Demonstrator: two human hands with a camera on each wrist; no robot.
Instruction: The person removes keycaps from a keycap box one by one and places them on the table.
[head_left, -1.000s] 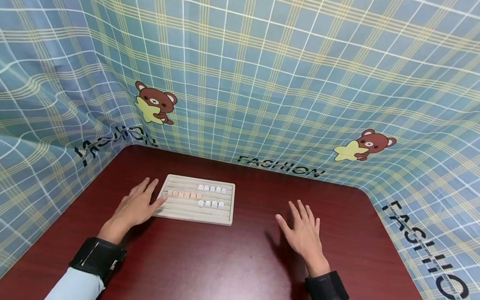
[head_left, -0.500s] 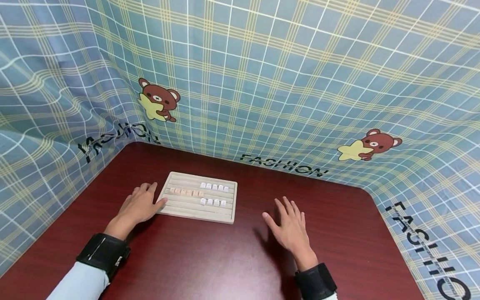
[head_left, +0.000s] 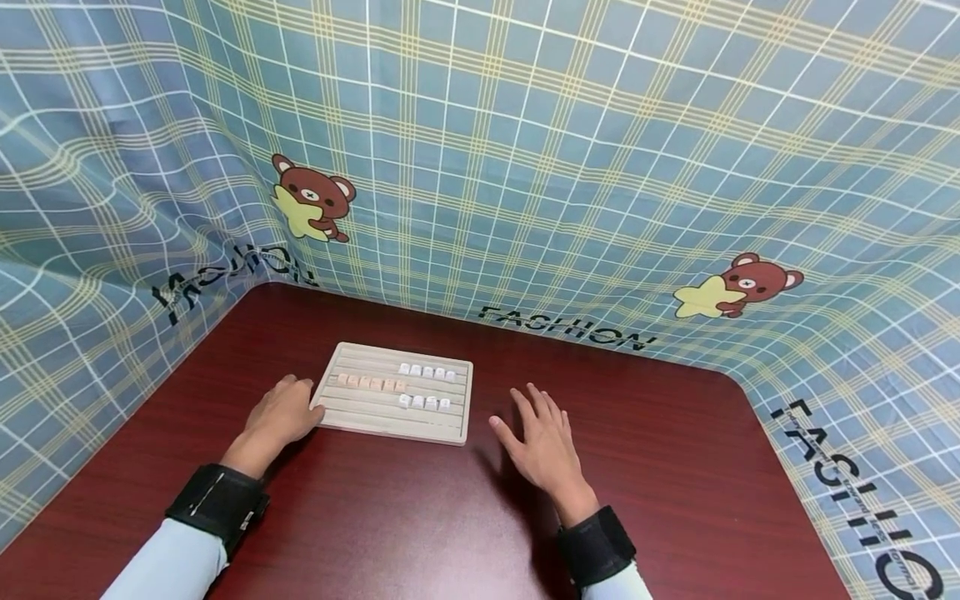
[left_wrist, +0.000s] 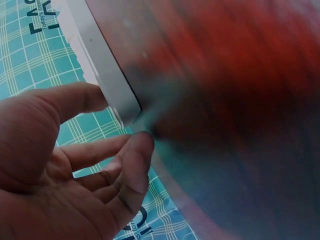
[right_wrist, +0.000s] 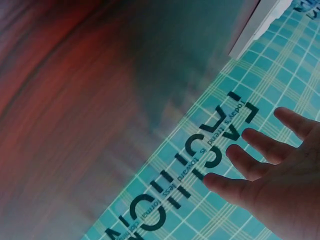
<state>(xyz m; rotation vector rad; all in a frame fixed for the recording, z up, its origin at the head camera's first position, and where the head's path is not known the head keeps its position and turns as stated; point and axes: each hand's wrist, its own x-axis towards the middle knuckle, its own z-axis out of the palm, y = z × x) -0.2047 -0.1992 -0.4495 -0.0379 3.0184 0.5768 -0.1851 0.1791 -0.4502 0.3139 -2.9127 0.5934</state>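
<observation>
A cream grooved tray (head_left: 360, 421) lies on the dark red table, left of centre in the head view. It holds a row of pale orange keycaps (head_left: 370, 382) and two rows of white keycaps (head_left: 426, 372). My left hand (head_left: 276, 418) is at the tray's left side, its thumb overlapping the near left corner. In the left wrist view the thumb (left_wrist: 82, 100) meets the tray's edge, while the loosely bent fingers (left_wrist: 136, 165) stay just off the corner. To the right of the tray is my right hand (head_left: 543, 446), fingers spread and holding nothing.
A plaid curtain (head_left: 480, 183) with bear prints and lettering rises along the table's back and both sides. The glossy table (head_left: 420, 517) reaches toward the person. Each wrist wears a black band (head_left: 217, 502).
My right hand has moved left, closer to the tray's right side. The left hand's fingers have drawn in and its thumb has come back to the tray's edge. The keycaps keep their places.
</observation>
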